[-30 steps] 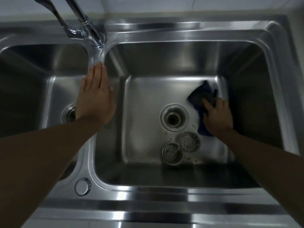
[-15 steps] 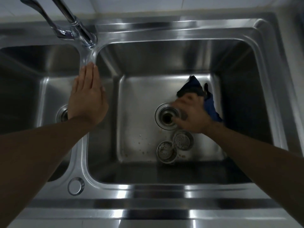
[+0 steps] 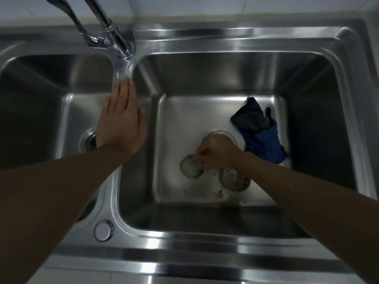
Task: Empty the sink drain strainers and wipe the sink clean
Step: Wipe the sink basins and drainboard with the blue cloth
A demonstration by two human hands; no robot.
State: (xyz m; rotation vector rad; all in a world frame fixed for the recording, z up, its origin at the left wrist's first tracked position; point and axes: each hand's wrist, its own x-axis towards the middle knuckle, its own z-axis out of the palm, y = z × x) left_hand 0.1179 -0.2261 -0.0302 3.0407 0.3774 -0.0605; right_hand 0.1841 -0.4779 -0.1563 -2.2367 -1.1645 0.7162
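The right hand (image 3: pixel 217 153) is pinching 1 strainer (image 3: pixel 191 166) at its centre, on the floor of the right basin (image 3: pixel 205 111), while the left hand (image 3: pixel 121 121) is resting flat with fingers extended on the divider. A 2nd strainer (image 3: pixel 234 179) is sitting just beside it. Both are out of their drains, but crumbs (image 3: pixel 219 193) are lying around, and the blue cloth (image 3: pixel 260 134) is waiting by the far-right corner, so wiping looks unfinished.

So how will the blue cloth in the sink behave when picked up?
The blue cloth lies crumpled in soft folds, so it would probably hang limp. It looks dark and sits on the sink floor, so it may be wet and drip.
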